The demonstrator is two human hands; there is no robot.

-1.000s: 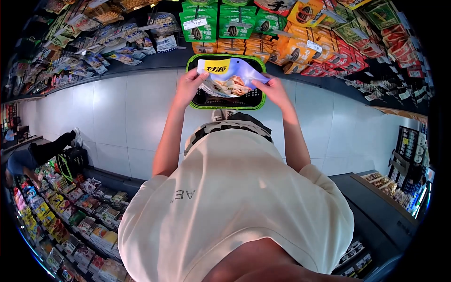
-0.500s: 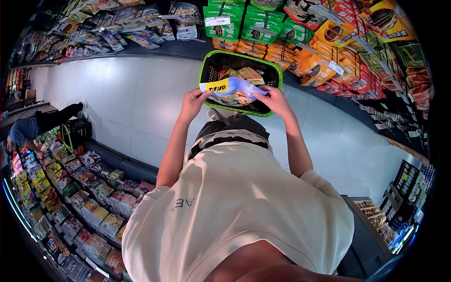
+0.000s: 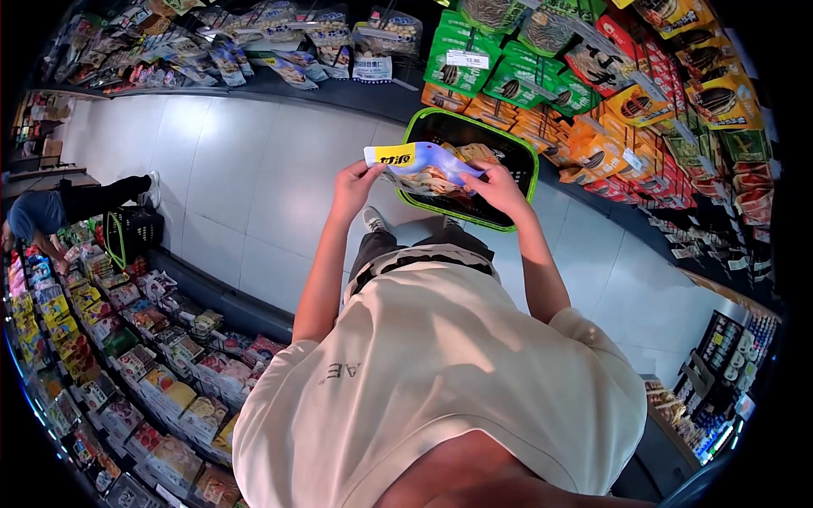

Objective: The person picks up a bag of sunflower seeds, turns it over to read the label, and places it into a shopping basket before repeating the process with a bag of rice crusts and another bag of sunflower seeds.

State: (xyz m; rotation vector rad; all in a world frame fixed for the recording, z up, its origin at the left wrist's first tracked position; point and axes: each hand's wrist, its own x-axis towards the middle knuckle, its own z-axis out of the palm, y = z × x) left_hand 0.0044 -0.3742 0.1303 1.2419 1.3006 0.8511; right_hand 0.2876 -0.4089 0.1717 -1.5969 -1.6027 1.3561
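Note:
A snack bag point(image 3: 428, 161) with a yellow label, blue-purple body and see-through lower part is stretched between my two hands. My left hand point(image 3: 356, 188) pinches its left corner. On the other side my right hand point(image 3: 498, 188) grips its right edge. Below and beyond the bag, a black shopping basket point(image 3: 442, 125) with a bright green rim stands on the floor by my feet. Some packets lie in it, partly hidden by the bag and my right hand.
Green seed bags point(image 3: 457, 55) and orange seed bags point(image 3: 593, 152) hang on the rack ahead. Packaged snacks point(image 3: 174, 394) fill a shelf at lower left. At far left a person point(image 3: 51, 216) bends over that shelf, beside another black basket point(image 3: 140, 233) with a green handle.
The view has shifted, so the basket and rack appear farther right. My hands still hold the bag, now nearer the basket's left side. One of my feet has moved left.

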